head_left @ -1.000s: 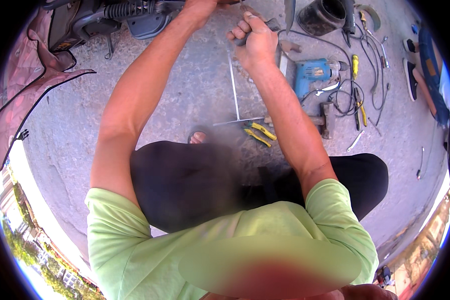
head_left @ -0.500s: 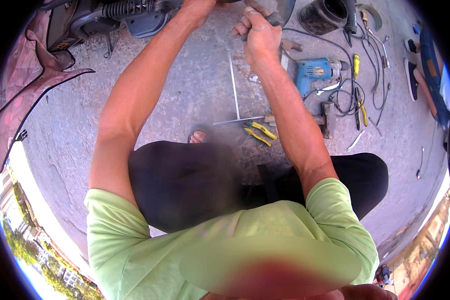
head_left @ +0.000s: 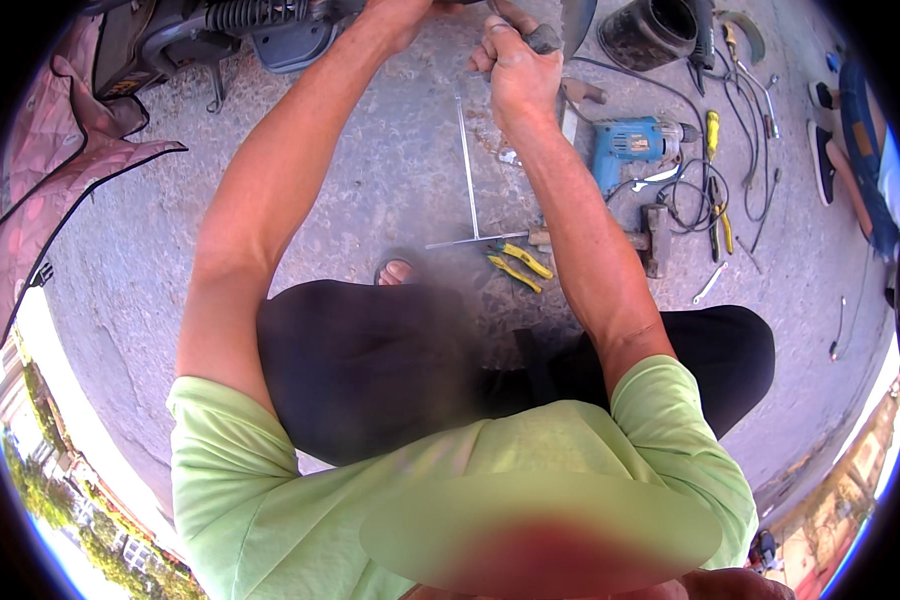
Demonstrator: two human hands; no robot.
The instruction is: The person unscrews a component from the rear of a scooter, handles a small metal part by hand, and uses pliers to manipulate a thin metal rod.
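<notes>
At the upper edge my left hand (head_left: pixel 402 22) reaches to the dark underside of a motorbike (head_left: pixel 175 45); its fingers are out of sight. My right hand (head_left: pixel 526 78) is closed near the top centre around something I cannot make out. A dark grey rounded end (head_left: pixel 543 39) shows beside its thumb. Right behind it stands a curved grey edge (head_left: pixel 577 25), cut off by the frame. On the ground near my right forearm lie a blue electric drill (head_left: pixel 632 140), a hammer (head_left: pixel 656 240), yellow-handled pliers (head_left: pixel 520 266) and a T-shaped metal rod (head_left: pixel 468 170).
A black bucket-like container (head_left: pixel 648 32) stands at the upper right. Farther right lie a yellow screwdriver (head_left: pixel 712 133), more yellow-handled pliers (head_left: pixel 720 218), a wrench (head_left: pixel 710 284) and tangled cables. Another person's leg (head_left: pixel 850 180) is at the right rim. A pink quilted cover (head_left: pixel 50 190) hangs at the left.
My right hand has shifted very slightly, and more of the grey rounded end shows beside its thumb. My left hand and the tools on the ground look the same.
</notes>
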